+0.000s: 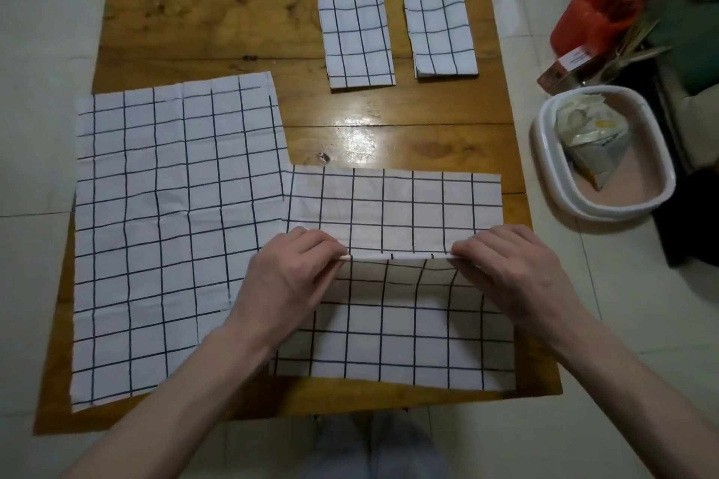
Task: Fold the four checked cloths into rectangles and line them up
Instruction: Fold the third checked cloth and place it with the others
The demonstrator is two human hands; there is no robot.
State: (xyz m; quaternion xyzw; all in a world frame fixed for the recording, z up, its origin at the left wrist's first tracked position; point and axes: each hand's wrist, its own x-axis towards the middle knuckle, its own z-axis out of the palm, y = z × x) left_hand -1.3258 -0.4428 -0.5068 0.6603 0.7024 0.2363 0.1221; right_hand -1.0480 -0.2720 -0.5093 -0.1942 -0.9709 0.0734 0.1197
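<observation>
Head view: both hands, left (290, 268) and right (513, 264), pinched the third cloth's (393, 338) raised fold. Its long axis ran crosswise between the grips, near the tabletop's (218, 31) front edge.

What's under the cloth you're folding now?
The cloth lies on the table; its left edge overlaps the flat cloth. Both hands, left and right, pinch its fold. Anything beneath is hidden.
</observation>
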